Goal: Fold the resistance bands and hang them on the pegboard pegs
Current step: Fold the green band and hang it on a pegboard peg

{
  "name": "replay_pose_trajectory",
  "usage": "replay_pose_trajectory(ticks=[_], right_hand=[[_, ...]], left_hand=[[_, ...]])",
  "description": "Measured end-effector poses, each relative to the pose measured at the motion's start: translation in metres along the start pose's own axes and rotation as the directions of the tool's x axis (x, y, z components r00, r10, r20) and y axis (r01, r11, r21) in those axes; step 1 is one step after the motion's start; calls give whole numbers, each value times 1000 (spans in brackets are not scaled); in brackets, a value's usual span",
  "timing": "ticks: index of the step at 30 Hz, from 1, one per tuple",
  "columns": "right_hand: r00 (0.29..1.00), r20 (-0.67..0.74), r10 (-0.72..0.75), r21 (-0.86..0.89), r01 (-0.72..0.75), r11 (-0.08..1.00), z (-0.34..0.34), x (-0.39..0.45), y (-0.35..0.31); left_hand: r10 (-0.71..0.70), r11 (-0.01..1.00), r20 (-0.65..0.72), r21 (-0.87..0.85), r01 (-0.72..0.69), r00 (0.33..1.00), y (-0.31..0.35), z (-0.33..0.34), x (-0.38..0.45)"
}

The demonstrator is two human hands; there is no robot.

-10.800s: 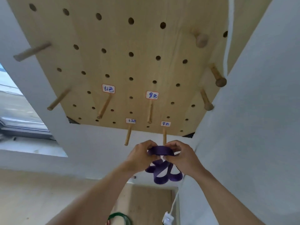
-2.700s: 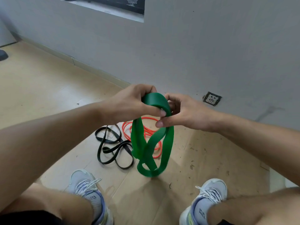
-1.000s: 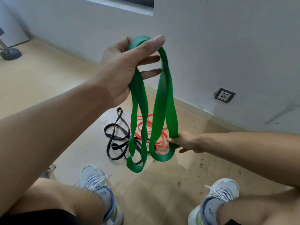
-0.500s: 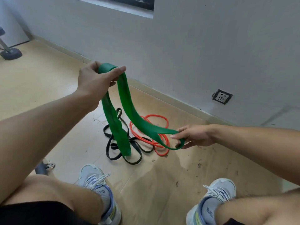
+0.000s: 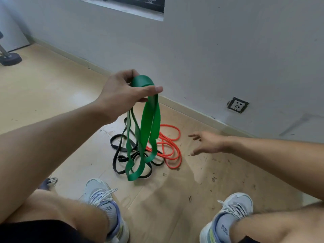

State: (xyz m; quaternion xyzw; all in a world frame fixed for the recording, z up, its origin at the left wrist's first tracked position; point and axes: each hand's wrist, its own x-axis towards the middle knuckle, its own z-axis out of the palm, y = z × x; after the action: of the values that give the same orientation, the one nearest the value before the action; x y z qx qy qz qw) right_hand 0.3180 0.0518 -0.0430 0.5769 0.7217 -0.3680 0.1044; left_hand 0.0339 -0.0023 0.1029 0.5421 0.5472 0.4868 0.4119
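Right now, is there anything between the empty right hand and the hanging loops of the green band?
Nothing visible. The right hand is open, in the air beside the green band, which hangs from the left hand. Only bare floor shows in the gap. The orange band lies lower, on the floor.

Home gym room: resistance bands [image 5: 149, 130] on wood floor [image 5: 43, 88], weight stand [image 5: 9, 57].
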Motion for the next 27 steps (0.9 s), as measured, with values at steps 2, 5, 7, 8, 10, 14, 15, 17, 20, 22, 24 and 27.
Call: replay_pose_trajectory(ticks=[2, 5, 7, 8, 10, 14, 15, 17, 20, 22, 24, 27], right_hand=[[991, -83, -101, 74, 107, 991, -5, -2, -12], [972, -144, -184, 151, 205, 967, -9, -5, -29], [972, -140, -191, 178, 214, 960, -10, -6, -36], [973, -131, -190, 176, 211, 961, -9, -7, -38], [976, -111, -185, 162, 202, 966, -6, -8, -41], [978, -75, -193, 152, 203, 967, 1, -7, -43], [978, -72, -196, 158, 205, 966, 2, -7, -44], [973, -80, -215, 183, 226, 957, 4, -8, -47], [968, -80, -236, 172, 247, 954, 6, -7, -47], [975, -67, -211, 74, 216, 974, 12, -3, -42], [992, -62, -109, 66, 113, 991, 18, 3, -32], [995, 61, 80, 349, -96, 932, 20, 5, -20]], left_hand=[[15, 1000, 19, 11, -15, 1000, 3, 3, 0], [17, 1000, 9, -4, -17, 1000, 5, 4, 1], [18, 999, -4, -27, -18, 1000, 6, 5, 1], [20, 999, -9, -33, -21, 1000, 6, 5, 1], [26, 999, -8, -43, -26, 1000, 7, 5, 0], [32, 996, 7, -89, -31, 999, 10, 4, -1], [37, 994, 16, -105, -35, 999, 11, 5, -2], [54, 990, 46, -132, -48, 997, 14, 7, -3], [76, 981, 78, -183, -61, 994, 21, 12, -4], [84, 975, 82, -211, -65, 993, 25, 16, -5], [77, 975, 79, -216, -58, 994, 27, 19, -6], [46, 981, 62, -193, -33, 997, 25, 17, -5]])
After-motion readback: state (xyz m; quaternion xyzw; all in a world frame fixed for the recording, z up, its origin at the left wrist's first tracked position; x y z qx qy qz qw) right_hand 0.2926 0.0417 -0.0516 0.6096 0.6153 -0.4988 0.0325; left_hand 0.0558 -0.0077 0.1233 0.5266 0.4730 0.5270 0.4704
